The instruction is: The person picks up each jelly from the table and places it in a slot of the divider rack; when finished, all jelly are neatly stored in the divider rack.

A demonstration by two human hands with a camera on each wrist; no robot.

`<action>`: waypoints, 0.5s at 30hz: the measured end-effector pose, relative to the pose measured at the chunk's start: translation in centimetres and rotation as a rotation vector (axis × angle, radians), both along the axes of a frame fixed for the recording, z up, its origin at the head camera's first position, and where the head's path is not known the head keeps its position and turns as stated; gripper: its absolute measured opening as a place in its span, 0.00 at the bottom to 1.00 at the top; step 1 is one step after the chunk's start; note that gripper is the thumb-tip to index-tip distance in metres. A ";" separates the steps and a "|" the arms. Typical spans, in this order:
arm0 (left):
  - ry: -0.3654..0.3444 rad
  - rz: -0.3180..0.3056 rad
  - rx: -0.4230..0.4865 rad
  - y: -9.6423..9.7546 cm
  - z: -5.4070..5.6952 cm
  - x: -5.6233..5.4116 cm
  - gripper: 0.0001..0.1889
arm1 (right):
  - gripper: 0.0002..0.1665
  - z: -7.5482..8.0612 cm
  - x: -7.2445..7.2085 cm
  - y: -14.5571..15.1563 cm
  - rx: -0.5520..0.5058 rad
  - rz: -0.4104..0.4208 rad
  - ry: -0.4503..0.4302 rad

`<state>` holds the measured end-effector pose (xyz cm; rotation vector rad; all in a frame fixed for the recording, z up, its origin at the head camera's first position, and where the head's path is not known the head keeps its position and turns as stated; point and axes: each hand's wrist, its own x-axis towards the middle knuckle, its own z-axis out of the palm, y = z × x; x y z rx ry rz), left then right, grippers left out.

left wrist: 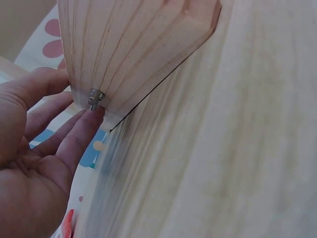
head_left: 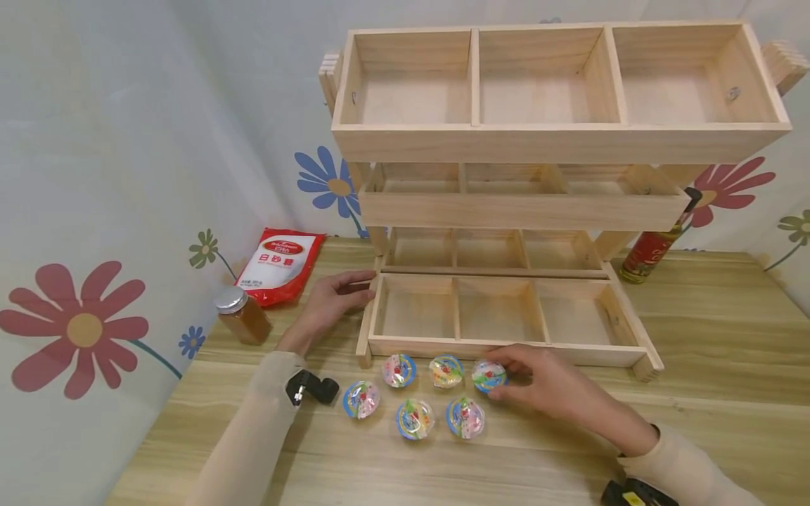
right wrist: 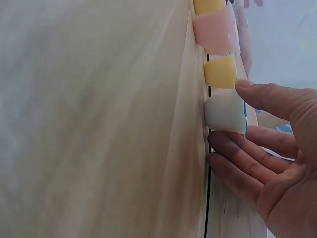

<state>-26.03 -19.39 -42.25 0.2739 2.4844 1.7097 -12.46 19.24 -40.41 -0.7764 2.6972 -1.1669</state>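
Note:
In the head view, my right hand (head_left: 528, 379) is at the rightmost jelly cup (head_left: 489, 376), thumb on its near side and fingers at its far side. The right wrist view shows this pale white cup (right wrist: 225, 111) between thumb and fingers, standing on the table. Several more jelly cups (head_left: 414, 419) with colourful lids stand in two rows before the wooden rack (head_left: 506, 353). My left hand (head_left: 329, 306) rests at the rack's left side, fingers extended. In the left wrist view, its fingertips touch the wooden side panel (left wrist: 133, 54) near a metal bolt (left wrist: 95, 98).
The rack's tiers have three compartments each, the top tier (head_left: 557, 144) overhanging the lower ones. Left of it are a red and white sugar bag (head_left: 278, 263) and a jar with a silver lid (head_left: 243, 316). A dark-capped bottle (head_left: 652, 253) stands behind the rack's right side.

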 end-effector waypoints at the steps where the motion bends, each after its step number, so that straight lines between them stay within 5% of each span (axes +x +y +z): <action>1: -0.001 0.001 0.000 0.0 0.0 0.0 0.25 | 0.30 0.0 0.0 0.0 -0.003 0.000 0.001; 15: -0.012 0.001 0.011 0.0 0.1 0.1 0.26 | 0.29 -0.3 0.1 -0.2 -0.013 0.007 0.018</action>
